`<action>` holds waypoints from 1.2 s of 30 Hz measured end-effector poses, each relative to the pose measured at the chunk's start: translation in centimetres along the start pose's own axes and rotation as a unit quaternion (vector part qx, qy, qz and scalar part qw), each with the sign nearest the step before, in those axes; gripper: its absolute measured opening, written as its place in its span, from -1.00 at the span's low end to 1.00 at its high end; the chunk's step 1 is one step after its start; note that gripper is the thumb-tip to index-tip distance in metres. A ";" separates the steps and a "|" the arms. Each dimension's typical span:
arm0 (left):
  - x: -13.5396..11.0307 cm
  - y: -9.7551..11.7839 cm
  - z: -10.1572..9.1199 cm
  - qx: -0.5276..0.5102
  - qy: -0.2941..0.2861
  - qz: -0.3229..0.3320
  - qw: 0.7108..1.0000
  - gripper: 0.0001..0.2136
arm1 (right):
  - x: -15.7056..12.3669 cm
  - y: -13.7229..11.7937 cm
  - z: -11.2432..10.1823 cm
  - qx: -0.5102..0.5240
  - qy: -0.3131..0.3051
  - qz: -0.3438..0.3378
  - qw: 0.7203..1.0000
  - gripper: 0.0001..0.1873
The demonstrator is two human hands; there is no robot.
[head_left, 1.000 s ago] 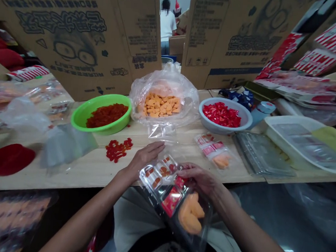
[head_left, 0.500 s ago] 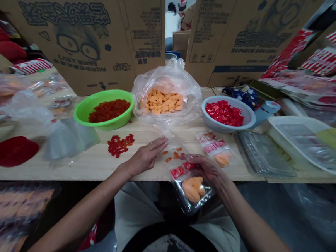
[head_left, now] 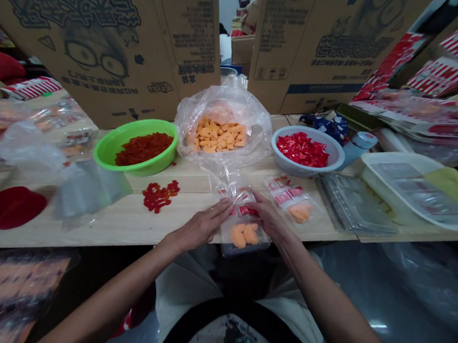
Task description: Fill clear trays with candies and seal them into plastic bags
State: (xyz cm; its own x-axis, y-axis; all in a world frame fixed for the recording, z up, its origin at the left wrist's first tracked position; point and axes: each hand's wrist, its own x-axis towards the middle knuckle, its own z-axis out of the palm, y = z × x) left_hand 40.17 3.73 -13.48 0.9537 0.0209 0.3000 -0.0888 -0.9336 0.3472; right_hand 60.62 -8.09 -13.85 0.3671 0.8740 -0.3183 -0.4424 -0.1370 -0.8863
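A clear plastic tray (head_left: 244,245) holding orange pieces and red packets lies at the table's front edge, its near end over the edge. Clear film stretches beyond its far end; how it wraps the tray is hard to make out. My left hand (head_left: 207,221) grips the tray's left side, fingers pointing forward. On its right side, my right hand (head_left: 268,215) is closed around the edge, fingertips near the red packets. Just right of it lies another filled clear pack (head_left: 290,197). Small red pieces (head_left: 160,195) form a loose pile left of my hands.
Behind stand a green bowl (head_left: 103,153) of dark red pieces, a bag (head_left: 262,124) of orange pieces and a blue-grey bowl (head_left: 306,169) of red packets. Stacked clear trays (head_left: 353,205) and a white bin (head_left: 393,205) are right. Clear bags (head_left: 88,192) and a red bowl (head_left: 12,207) lie left.
The tray has moved forward and left, and now lies flatter on the table edge. My left hand has come against its left side; my right hand has shifted forward with it.
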 end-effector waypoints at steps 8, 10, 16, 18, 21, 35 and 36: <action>0.1 3.7 1.3 0.008 -0.100 -0.167 0.981 -0.15 | 1.9 1.0 1.6 -0.446 0.160 -0.030 0.880 -0.69; 0.1 4.1 2.3 0.010 -0.096 -0.181 0.979 -0.19 | 1.4 0.8 2.1 -0.575 0.191 -0.008 0.796 -0.65; -0.3 3.4 3.2 -0.037 -0.010 -0.170 0.985 -0.36 | 0.7 0.8 4.0 -0.763 0.082 -0.230 0.598 -0.55; -0.3 3.4 3.3 -0.073 0.035 -0.200 0.976 -0.34 | 1.2 1.0 4.4 -0.780 0.014 -0.250 0.574 -0.62; -0.3 3.2 3.9 -0.090 0.121 -0.248 0.957 -0.31 | 2.2 1.3 4.4 -0.784 -0.057 -0.240 0.570 -0.70; 0.0 3.6 4.5 0.065 0.165 -0.289 0.941 -0.64 | -3.9 1.5 2.9 -0.656 -0.254 -0.334 0.627 -0.54; 0.1 3.5 4.6 0.062 0.168 -0.284 0.942 -0.66 | -4.3 1.6 3.0 -0.660 -0.248 -0.332 0.626 -0.55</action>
State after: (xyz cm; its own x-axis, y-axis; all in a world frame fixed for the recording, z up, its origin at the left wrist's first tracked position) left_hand 41.29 -1.19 -16.32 0.6903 0.6221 0.3694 0.4622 -0.7720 0.4363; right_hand 55.86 -10.63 -12.88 -0.3329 0.9351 0.1216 0.8556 0.3537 -0.3779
